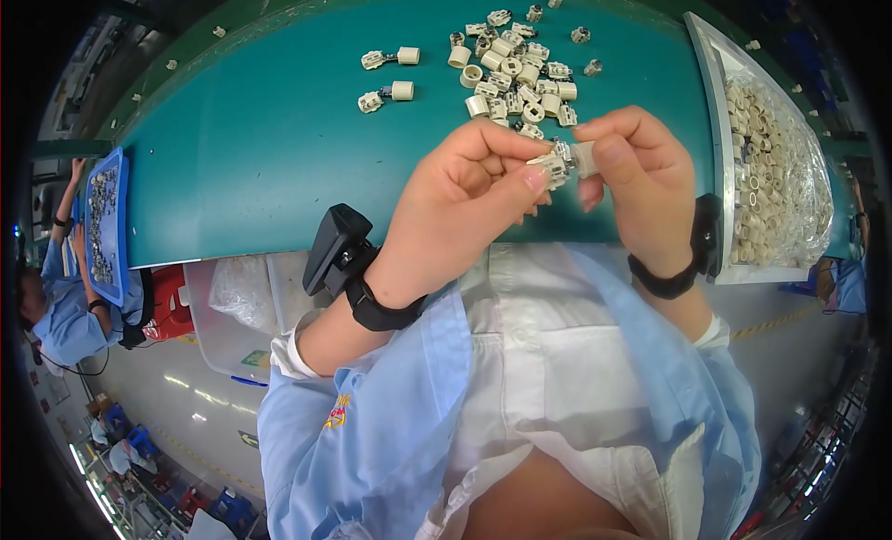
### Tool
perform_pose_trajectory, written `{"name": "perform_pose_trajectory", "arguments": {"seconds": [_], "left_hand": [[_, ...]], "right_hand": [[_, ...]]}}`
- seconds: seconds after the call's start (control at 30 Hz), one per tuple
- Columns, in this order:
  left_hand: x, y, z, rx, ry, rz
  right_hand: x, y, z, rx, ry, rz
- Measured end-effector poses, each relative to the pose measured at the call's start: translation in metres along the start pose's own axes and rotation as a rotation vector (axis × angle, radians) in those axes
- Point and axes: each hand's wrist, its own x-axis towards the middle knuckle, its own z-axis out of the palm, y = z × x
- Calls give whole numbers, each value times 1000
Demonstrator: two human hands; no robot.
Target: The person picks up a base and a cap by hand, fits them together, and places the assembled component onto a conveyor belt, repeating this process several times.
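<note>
Between the fingertips of my left hand is a white plastic fitting with clips and dark metal parts. My right hand pinches a cream cylindrical cap, held end to end against the fitting; whether the two are locked together I cannot tell. Just beyond my fingers lies a pile of cream caps and fittings. Off to the left on the green table, two pairs lie in line, each a fitting and a cap joined by a dark middle piece.
A grey-white tray at the right holds many cream caps in clear plastic. A blue tray of small metal parts sits at the table's left end, beside a person in blue. Below the table edge is a clear bin.
</note>
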Motion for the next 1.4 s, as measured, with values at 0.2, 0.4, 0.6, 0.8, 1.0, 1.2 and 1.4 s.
{"name": "perform_pose_trajectory", "arguments": {"seconds": [0.2,0.4,0.6,0.8,1.0,1.2,1.4], "left_hand": [[1,0,-1,51,-4,-22],[3,0,-1,40,2,-21],[4,-3,-2,79,-10,-38],[6,-16,1,-122,-38,-76],[5,-20,0,-198,-25,-83],[12,-16,0,-230,-43,-44],[19,-5,-11,-247,17,-4]], "right_hand": [[2,1,-2,29,-28,20],[5,3,0,59,11,56],[7,1,8,19,102,121],[4,5,18,144,193,194],[2,10,21,-47,194,8],[6,7,20,-5,144,-61],[16,-6,10,-309,-149,-212]]}}
